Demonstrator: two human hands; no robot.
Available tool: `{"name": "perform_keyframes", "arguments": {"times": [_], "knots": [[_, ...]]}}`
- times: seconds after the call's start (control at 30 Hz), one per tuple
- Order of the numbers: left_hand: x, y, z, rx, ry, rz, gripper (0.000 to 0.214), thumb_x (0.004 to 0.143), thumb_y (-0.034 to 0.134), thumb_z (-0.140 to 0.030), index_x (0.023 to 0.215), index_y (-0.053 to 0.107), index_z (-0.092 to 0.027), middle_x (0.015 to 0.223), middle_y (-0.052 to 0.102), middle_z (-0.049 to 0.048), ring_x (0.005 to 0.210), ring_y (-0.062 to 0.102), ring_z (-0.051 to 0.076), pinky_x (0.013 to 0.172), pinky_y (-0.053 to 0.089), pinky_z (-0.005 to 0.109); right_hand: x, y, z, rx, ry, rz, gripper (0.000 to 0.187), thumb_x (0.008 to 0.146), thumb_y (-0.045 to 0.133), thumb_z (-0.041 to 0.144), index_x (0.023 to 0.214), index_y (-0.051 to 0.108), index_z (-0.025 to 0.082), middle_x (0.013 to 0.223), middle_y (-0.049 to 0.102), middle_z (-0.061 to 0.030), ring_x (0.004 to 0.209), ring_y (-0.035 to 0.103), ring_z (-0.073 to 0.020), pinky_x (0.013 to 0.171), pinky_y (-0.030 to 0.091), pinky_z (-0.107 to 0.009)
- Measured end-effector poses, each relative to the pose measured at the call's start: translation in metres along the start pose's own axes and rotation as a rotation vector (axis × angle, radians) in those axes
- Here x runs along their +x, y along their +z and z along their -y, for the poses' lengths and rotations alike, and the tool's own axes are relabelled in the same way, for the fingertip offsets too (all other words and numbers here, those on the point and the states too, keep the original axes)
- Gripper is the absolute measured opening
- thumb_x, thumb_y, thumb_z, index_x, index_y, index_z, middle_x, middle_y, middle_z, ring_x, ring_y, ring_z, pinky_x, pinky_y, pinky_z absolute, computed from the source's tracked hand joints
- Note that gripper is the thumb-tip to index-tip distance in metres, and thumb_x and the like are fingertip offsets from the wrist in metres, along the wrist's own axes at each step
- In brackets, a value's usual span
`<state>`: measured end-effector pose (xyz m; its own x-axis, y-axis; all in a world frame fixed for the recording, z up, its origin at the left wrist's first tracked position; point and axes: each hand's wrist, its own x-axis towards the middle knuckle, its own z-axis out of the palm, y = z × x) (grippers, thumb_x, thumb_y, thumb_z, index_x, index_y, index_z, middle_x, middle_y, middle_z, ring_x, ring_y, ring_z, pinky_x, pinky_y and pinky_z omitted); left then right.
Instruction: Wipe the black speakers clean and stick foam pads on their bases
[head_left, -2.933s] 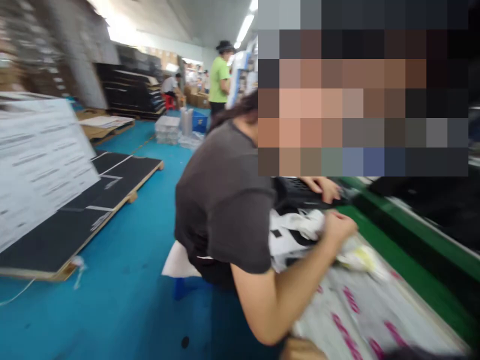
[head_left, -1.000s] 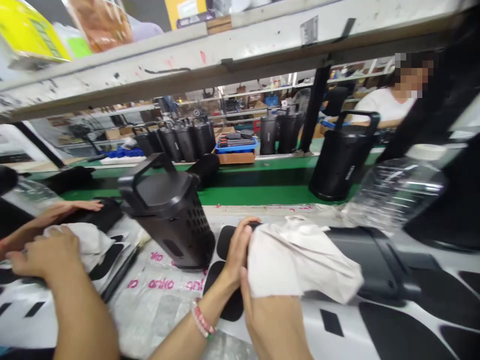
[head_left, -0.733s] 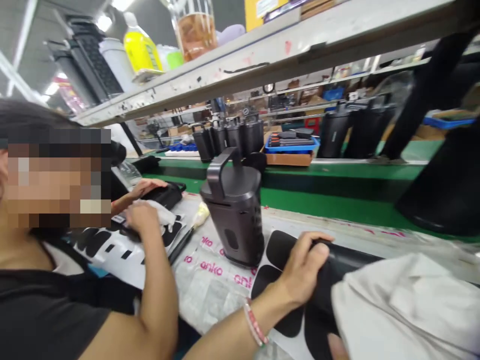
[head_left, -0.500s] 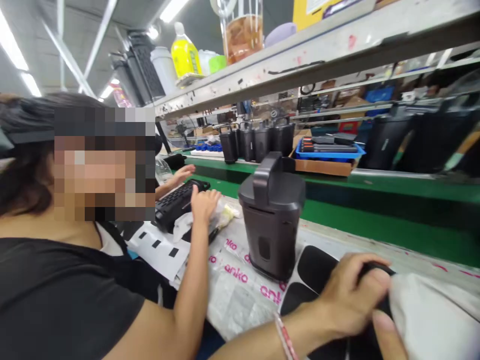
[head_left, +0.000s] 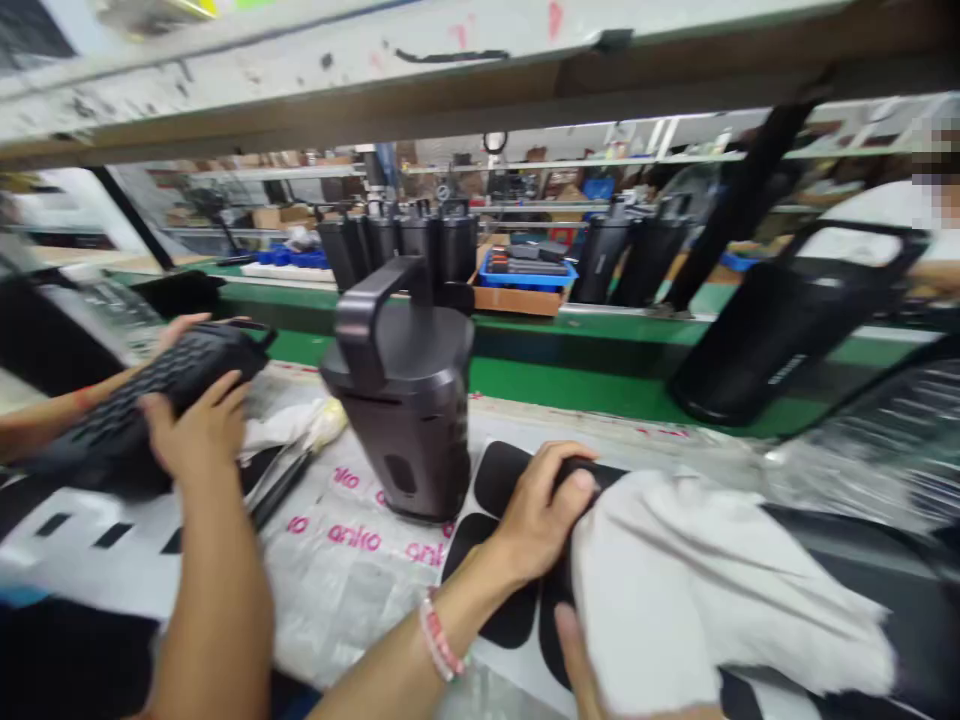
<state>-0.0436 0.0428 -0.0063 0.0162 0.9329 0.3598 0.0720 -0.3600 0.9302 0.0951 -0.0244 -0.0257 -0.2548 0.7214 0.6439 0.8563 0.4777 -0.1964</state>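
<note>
My left hand (head_left: pixel 544 515), with a beaded bracelet at its wrist, is closed round the black end of a dark device, mostly hidden by the cloth and hand. The white cloth (head_left: pixel 660 570) drapes over this device and my right hand (head_left: pixel 576 650), of which little more than a finger shows at the cloth's left edge. That hand appears to press the cloth against the device. A dark upright housing with a loop handle (head_left: pixel 405 400) stands left of my left hand. Black rounded pads on a white sheet (head_left: pixel 491 595) lie beneath my left wrist.
At left, a co-worker's hands (head_left: pixel 199 430) hold a black perforated housing (head_left: pixel 172 380). Printed plastic wrap (head_left: pixel 345 580) covers the bench between us. Beyond the green strip stand several black housings (head_left: pixel 420 240) and a blue tray (head_left: pixel 525 268). A black housing (head_left: pixel 787 320) leans at right; a shelf (head_left: pixel 300 90) crosses above.
My view has swung right and down, so the upright housing and my hands appear further left. More of the cloth shows. The co-worker's hands have taken hold of the perforated housing, now tilted up.
</note>
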Motion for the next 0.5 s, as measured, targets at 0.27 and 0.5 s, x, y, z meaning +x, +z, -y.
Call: {"name": "perform_keyframes", "arguments": {"times": [0.27,0.5], "knots": [[0.002,0.000,0.004,0.022,-0.061,-0.002,0.028,0.095,0.042,-0.038,0.108,0.061,-0.022,0.116,0.065,0.0048,0.114,0.057,0.022,0.101,0.039,0.033,0.017,-0.051,-0.091,-0.266,0.185,-0.176,0.053,0.100,0.032,0.034,0.149,0.039,0.013,0.146,0.046,-0.0172,0.145,0.026,-0.0360,0.117,0.021,-0.060],[0.005,0.002,0.014,-0.006,-0.062,-0.021,0.029,0.095,0.041,-0.042,0.105,0.060,-0.023,0.112,0.064,0.0036,0.110,0.056,0.023,0.098,0.040,0.034,-0.011,-0.008,-0.031,-0.123,0.297,-0.129,0.064,0.097,0.043,0.039,0.154,0.028,0.015,0.144,0.051,-0.0171,0.143,0.031,-0.0355,0.115,0.026,-0.061]]}}
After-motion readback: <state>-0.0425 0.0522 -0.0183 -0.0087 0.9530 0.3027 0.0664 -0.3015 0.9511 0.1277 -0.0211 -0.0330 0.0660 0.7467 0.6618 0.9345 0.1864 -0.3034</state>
